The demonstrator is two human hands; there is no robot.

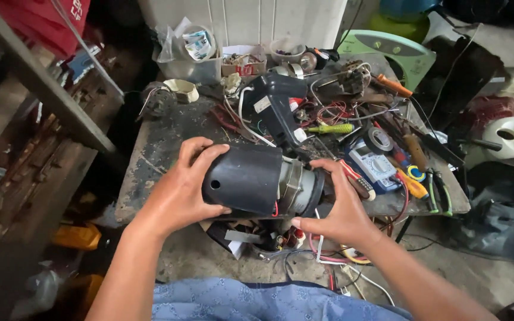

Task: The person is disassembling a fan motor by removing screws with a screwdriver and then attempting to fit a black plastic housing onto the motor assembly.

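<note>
I hold a small electric motor (263, 181) between both hands above the near edge of a dirty workbench (150, 154). Its left part is a rounded black plastic cover, its right part a grey metal body with a black end. My left hand (179, 190) wraps the black cover from the left, fingers over the top and thumb below. My right hand (340, 208) grips the metal end from the right. Thin wires hang beneath the motor.
A black glue gun (275, 107), a green-handled screwdriver (331, 128), a roll of black tape (379, 140), a multimeter (373, 163), pliers (438, 193) and tangled wires crowd the bench. Plastic tubs (194, 56) stand at the back. A green fan base (397, 50) sits beyond.
</note>
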